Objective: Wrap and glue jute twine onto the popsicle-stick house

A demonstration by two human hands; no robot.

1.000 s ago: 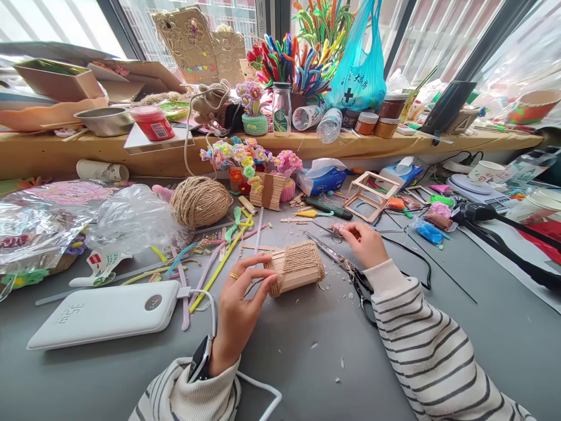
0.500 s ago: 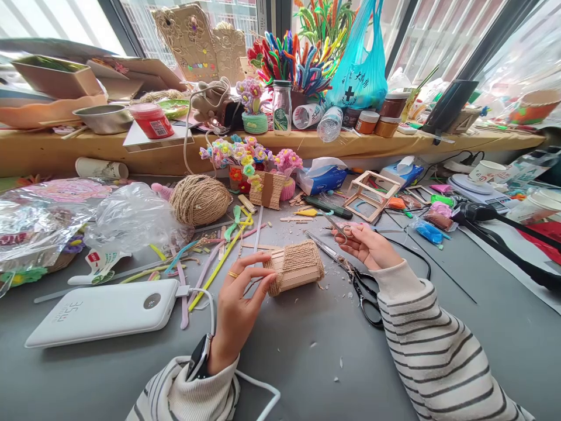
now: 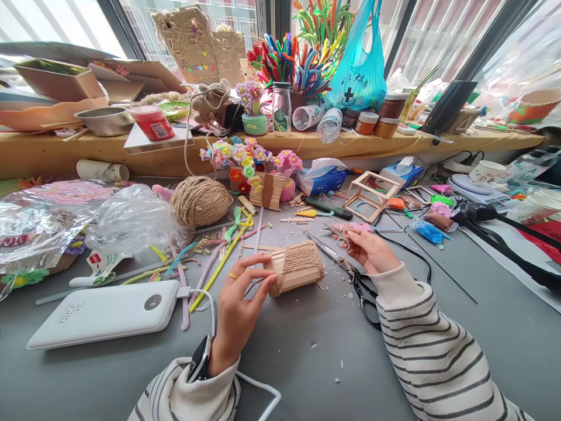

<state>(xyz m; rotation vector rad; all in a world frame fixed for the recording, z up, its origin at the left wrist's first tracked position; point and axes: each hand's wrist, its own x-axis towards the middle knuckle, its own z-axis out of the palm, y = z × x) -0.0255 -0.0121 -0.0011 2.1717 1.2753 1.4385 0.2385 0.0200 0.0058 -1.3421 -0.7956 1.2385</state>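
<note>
My left hand (image 3: 240, 298) pinches the near-left end of a small craft-stick holder (image 3: 298, 269), which lies on its side. Jute twine is wound around much of it, and bare wooden strips show on the side facing me. Small silver scissors (image 3: 340, 236) are in my right hand (image 3: 367, 248), its fingers curled at the handle loops; their blades point left, above the table and apart from the holder. Beneath that hand lie larger black-handled scissors (image 3: 366, 292), blades toward the twine-wrapped piece.
A ball of twine (image 3: 201, 200) sits behind my left hand, near scattered pipe cleaners and sticks. A white power bank (image 3: 105, 313) with a cable lies at left. A wooden frame (image 3: 372, 196) stands behind my right hand. Craft supplies crowd the ledge (image 3: 245, 153).
My right hand has lowered slightly and turned, so the small scissors' blades now point more level to the left. My left hand and the craft-stick holder have stayed put.
</note>
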